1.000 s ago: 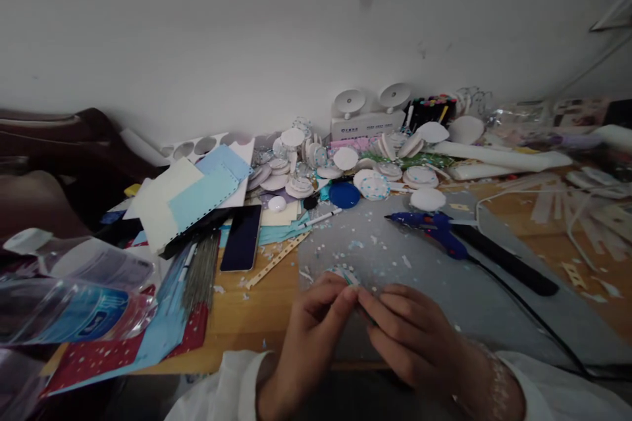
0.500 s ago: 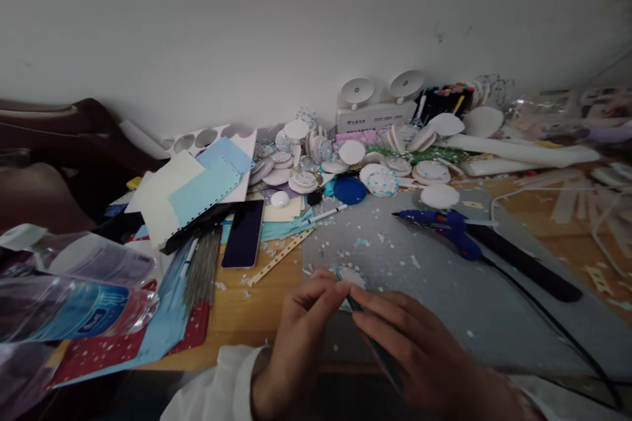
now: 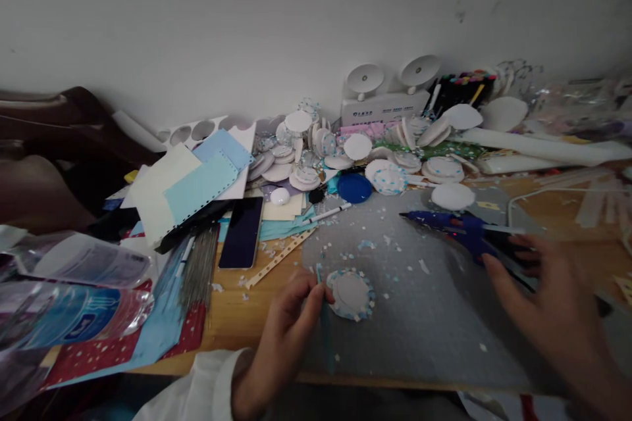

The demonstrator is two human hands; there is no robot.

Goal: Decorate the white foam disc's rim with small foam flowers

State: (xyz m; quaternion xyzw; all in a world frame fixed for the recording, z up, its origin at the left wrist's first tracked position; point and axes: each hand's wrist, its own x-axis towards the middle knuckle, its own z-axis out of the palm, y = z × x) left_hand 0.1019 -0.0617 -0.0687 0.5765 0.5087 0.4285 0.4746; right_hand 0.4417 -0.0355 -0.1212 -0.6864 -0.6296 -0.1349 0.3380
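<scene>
My left hand [image 3: 296,309] pinches a thin teal strip [image 3: 324,325] between thumb and fingertips, and the strip hangs down toward the table edge. Just right of these fingertips, a white paper disc [image 3: 351,295] edged with blue and white bits lies flat on the grey mat. My right hand [image 3: 548,296] is spread with thumb and fingers apart around the back end of a blue hot glue gun [image 3: 461,229]. Its thumb is close to the gun's handle; I cannot tell whether it touches. A small red light shows on the gun, which lies on the mat.
White discs [image 3: 303,177] pile up along the wall. A phone [image 3: 241,233], coloured paper sheets [image 3: 200,187] and a plastic bottle [image 3: 74,309] occupy the left. A white pen [image 3: 326,213] and paper scraps lie on the grey mat [image 3: 419,335].
My right hand has left my left hand and moved right to the glue gun. The blue-edged disc now shows fully on the mat. My left hand keeps the teal strip.
</scene>
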